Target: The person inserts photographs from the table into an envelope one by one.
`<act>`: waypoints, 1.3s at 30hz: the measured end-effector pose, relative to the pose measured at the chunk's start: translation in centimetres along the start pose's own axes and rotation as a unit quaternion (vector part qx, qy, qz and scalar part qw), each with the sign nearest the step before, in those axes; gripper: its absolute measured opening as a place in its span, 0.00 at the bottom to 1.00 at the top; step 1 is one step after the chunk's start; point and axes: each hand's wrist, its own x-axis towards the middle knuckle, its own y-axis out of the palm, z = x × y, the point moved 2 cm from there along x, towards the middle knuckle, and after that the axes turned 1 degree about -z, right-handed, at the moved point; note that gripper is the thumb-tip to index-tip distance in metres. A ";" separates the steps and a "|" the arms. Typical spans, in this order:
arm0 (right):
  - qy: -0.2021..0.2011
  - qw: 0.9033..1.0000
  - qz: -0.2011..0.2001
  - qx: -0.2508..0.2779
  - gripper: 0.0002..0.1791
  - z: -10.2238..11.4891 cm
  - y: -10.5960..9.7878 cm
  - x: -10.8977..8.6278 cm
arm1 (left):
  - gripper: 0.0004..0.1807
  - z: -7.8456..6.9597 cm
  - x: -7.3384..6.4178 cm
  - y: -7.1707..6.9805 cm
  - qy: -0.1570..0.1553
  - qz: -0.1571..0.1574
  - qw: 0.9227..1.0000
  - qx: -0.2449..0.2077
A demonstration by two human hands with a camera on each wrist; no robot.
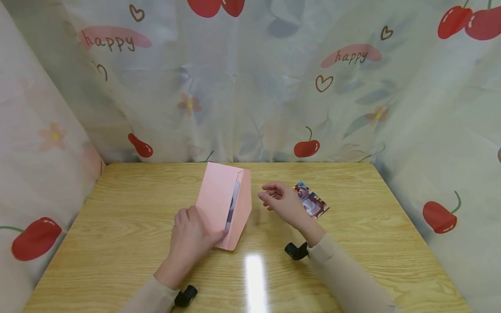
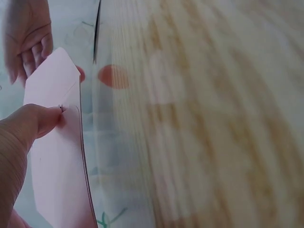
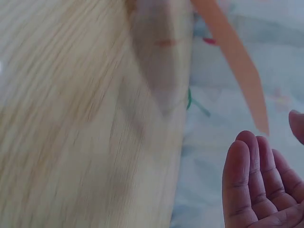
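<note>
A pink envelope (image 1: 215, 195) is tilted up over the table left of the middle, its flap (image 1: 243, 204) folded out to the right. Through its open mouth shows a strip of a grey and dark card (image 1: 233, 204). My left hand (image 1: 192, 237) grips the envelope's lower part, and in the left wrist view the thumb (image 2: 45, 118) presses near the edge of its mouth. To the right of the flap, my right hand (image 1: 287, 206) hovers with fingers loosely extended and nothing between them. Partly behind this hand, a colourful picture card (image 1: 313, 202) lies on the table.
The wood-grained table (image 1: 129, 208) ends at a patterned curtain (image 1: 250, 87) at the back, with more curtain on both sides. Black wrist devices (image 1: 296, 251) sit at both sleeves. A bright light reflection (image 1: 255, 282) shows on the table's front part.
</note>
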 end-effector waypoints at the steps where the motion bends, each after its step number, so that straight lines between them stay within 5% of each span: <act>1: -0.001 1.000 -0.004 -0.009 0.24 -0.3 -0.7 0.0 | 0.55 0.0 0.0 0.0 0.000 0.000 1.000 -0.001; 17: 0.049 0.991 -0.076 -0.100 0.35 -4.0 -8.6 -0.2 | 0.57 0.0 0.0 0.0 -0.006 0.018 1.000 -0.002; 39: 0.103 0.979 -0.105 -0.144 0.38 -7.9 -11.5 0.2 | 0.56 0.0 0.2 -0.2 0.005 0.011 1.000 -0.008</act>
